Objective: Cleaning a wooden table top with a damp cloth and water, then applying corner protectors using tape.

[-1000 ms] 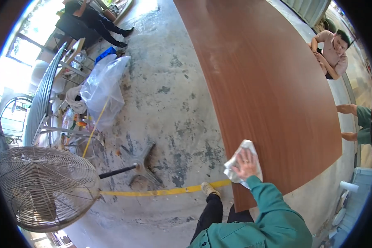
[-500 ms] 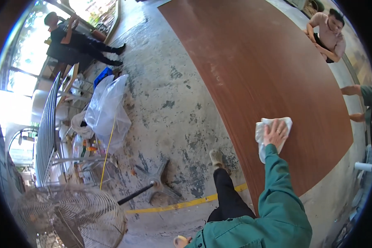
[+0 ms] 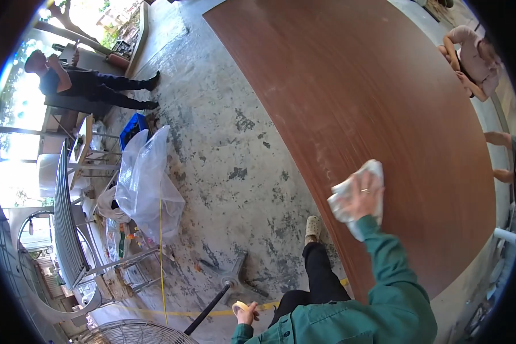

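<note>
My right hand holds a crumpled white cloth under its fingers, pressed down on a large brown wood-grain panel. A ring shows on one finger, and the hand is slightly blurred. The cloth lies close to the panel's left edge, and pale smudges mark the surface just left of and above it. At the lower middle, my left hand is closed on a roll of pale yellow tape, held low beside my body and away from the panel.
A metal stand base with a dark pole and a wire fan guard stand at the lower left. Clear plastic sheeting and a blue crate lie farther left. One person stands far left; another sits beyond the panel.
My right hand has slid the cloth leftward over the panel, and the cloth has bunched. My left hand with the tape roll has come further into view. The whole view has shifted.
</note>
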`<state>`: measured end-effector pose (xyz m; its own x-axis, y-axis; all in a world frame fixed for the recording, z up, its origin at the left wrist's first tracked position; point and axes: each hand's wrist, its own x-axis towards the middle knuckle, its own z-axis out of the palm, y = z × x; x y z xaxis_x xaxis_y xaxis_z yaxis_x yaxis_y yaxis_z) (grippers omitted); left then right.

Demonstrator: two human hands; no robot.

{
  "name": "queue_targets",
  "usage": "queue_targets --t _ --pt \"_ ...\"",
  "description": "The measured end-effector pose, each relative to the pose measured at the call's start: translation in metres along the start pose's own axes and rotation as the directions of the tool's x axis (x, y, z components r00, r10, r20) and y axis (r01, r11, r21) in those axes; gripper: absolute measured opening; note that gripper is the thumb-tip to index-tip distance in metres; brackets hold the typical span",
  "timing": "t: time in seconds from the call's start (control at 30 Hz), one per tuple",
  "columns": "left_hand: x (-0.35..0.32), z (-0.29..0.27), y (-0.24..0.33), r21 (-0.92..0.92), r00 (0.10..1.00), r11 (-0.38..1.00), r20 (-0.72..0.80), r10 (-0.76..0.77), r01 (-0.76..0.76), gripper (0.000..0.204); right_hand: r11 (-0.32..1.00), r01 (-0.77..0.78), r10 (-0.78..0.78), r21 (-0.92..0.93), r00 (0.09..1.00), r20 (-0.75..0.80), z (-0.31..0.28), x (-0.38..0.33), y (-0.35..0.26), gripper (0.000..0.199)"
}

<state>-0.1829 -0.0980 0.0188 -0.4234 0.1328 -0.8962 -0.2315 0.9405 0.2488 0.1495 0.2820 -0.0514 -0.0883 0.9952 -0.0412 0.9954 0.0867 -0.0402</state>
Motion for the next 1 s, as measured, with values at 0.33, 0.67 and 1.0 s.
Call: queue_targets --t 0.33,0.67,1.0 --pt "0.028 -0.034 0.073 -0.071 0.999 0.997 0.001 -0.037 0.037 0.029 0.991 -0.117 0.117 0.057 0.993 0.003 0.023 0.208 -0.147 0.080" --pt "0.119 -0.120 0.118 -0.002 0.994 0.994 -0.008 -0.110 0.110 0.026 0.983 -0.036 0.036 0.178 0.999 0.005 0.019 0.329 -0.240 0.084" --pt "0.186 -0.170 0.361 0.081 0.991 0.989 0.053 0.120 -0.124 0.027 0.914 0.243 -0.172 0.325 0.957 -0.234 0.050 0.441 -0.317 0.051"
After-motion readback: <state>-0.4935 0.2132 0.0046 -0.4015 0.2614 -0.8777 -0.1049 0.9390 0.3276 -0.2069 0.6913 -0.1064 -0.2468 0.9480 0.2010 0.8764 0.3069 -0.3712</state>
